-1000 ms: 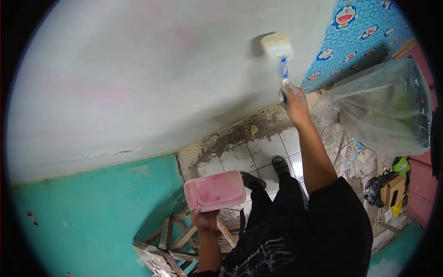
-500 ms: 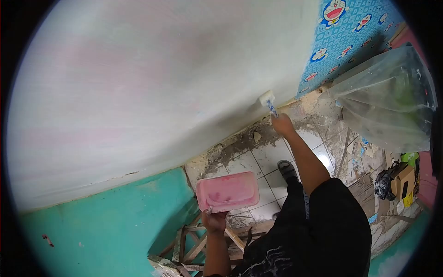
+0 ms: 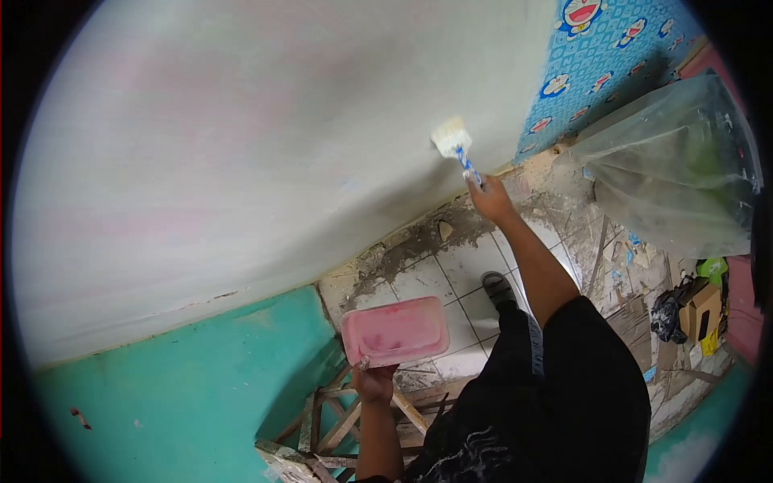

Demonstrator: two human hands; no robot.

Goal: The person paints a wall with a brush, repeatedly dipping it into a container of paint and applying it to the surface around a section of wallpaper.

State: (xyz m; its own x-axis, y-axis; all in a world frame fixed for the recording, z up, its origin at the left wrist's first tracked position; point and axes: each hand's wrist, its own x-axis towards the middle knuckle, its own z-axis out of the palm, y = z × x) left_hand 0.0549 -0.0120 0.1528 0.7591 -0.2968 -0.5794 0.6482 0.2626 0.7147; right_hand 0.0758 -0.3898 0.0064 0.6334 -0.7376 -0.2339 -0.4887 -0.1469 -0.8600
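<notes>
My right hand (image 3: 488, 198) grips the blue-and-white handle of a paintbrush (image 3: 452, 138), arm stretched forward. The wide pale bristles are at the whitish wall (image 3: 241, 145); whether they touch it I cannot tell. Below, my left hand (image 3: 374, 383) holds a pink rectangular tray (image 3: 396, 332) by its near edge, with the thumb over the rim. Inside the tray are pinkish-white smears and some darker spots.
Blue cartoon wallpaper (image 3: 600, 72) covers the upper right. Translucent plastic sheeting (image 3: 676, 177) hangs at right, above a cardboard box (image 3: 702, 312). A wooden frame (image 3: 338, 431) stands lower left by the green wall (image 3: 185, 378). Debris lies on the tiled floor (image 3: 467, 258).
My right hand and the brush have moved up and slightly left along the wall. My left hand and the tray have barely moved.
</notes>
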